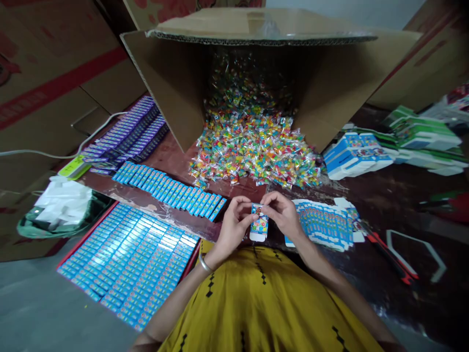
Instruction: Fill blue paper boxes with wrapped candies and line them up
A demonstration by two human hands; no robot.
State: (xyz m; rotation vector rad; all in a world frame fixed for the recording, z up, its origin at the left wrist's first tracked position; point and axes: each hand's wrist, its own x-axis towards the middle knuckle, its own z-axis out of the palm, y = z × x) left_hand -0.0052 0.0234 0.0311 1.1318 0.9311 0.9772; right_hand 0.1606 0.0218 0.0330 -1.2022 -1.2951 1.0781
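Observation:
A small blue candy box [260,228] with a white end flap sits between my hands at the table's near edge. My left hand [236,221] grips its left side near the top, fingers and thumb closed. On the upper right, my right hand [281,212] pinches the same box near its top end. Just beyond my hands lies a big heap of small clear candy packets [252,151], spilling from a cardboard carton [326,83] tipped toward me. Beside my right hand is a fanned stack of flat blue boxes [324,222].
Left of me runs a row of blue boxes [168,190], above a red-edged tray packed with blue boxes [135,259]. Purple boxes [128,132] stand behind. To the right are a red-and-black cutter [390,256], blue cartons [355,154] and green cartons [421,129].

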